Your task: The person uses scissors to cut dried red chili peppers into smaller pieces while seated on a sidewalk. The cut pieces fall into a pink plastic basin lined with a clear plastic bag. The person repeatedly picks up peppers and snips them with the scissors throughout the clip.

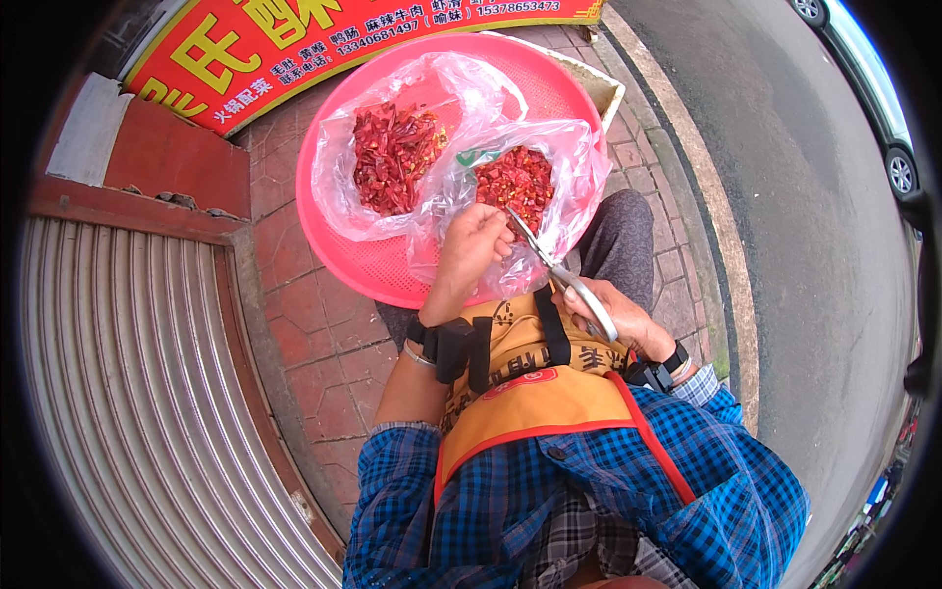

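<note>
My right hand [614, 313] grips the handles of metal scissors [553, 266], whose blades point up and left over cut red chili pieces [519, 184] in a clear plastic bag [578, 158]. Just left of the blade tips is my left hand [477, 237], its fingers curled together; whether it pinches anything cannot be made out. A second clear plastic bag [331, 162], further left, holds longer red dried chilies [390, 154] with some yellow seeds. Both bags lie with their mouths spread on a round pink perforated plastic tray [353, 265].
Under the tray's far right edge shows a white foam box [612, 99]. A red and yellow sign bearing writing [221, 66] stands beyond. A roller shutter [147, 368] is at the left, tiled pavement [316, 353] beneath, and a road [802, 221] with a parked car [872, 73] at the right.
</note>
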Tool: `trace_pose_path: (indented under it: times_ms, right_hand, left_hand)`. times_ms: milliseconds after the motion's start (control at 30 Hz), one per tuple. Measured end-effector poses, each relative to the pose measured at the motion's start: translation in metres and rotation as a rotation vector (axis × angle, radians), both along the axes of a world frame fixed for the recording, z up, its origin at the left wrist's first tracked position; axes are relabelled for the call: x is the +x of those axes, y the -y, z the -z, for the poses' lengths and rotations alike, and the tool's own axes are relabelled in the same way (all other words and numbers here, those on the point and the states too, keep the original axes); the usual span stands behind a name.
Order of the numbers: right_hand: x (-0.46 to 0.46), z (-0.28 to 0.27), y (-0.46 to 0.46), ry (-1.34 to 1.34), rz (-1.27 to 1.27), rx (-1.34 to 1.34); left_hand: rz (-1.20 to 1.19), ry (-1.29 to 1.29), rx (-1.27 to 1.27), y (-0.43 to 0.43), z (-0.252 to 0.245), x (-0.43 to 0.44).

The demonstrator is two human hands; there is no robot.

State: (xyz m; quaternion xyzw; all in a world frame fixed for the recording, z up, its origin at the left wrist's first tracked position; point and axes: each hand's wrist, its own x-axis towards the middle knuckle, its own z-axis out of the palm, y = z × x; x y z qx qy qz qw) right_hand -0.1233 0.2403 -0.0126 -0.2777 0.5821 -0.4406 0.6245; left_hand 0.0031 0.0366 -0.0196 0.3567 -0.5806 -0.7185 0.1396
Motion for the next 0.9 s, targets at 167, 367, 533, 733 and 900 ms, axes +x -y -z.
trace_pose_path:
  times_ms: [167, 367, 533, 733, 900]
  right_hand:
    - [-0.001, -0.001, -0.002, 0.085, -0.002, 0.080]
    - [0.001, 0.000, -0.003, 0.157, 0.040, 0.044]
    - [0.004, -0.003, -0.002, 0.103, 0.064, 0.031]
    - [0.008, -0.010, 0.000, 0.207, 0.123, 0.073]
    - [0.009, -0.010, 0.000, 0.194, 0.130, 0.056]
  left_hand:
    - [-0.001, -0.002, -0.042, -0.002, 0.004, -0.001]
    - [-0.001, -0.008, -0.057, -0.002, 0.009, 0.000]
    - [-0.011, -0.007, -0.054, -0.003, 0.012, -0.002]
    - [-0.017, -0.002, -0.090, -0.002, 0.016, -0.002]
    - [-0.003, 0.000, -0.124, -0.003, 0.016, -0.002]
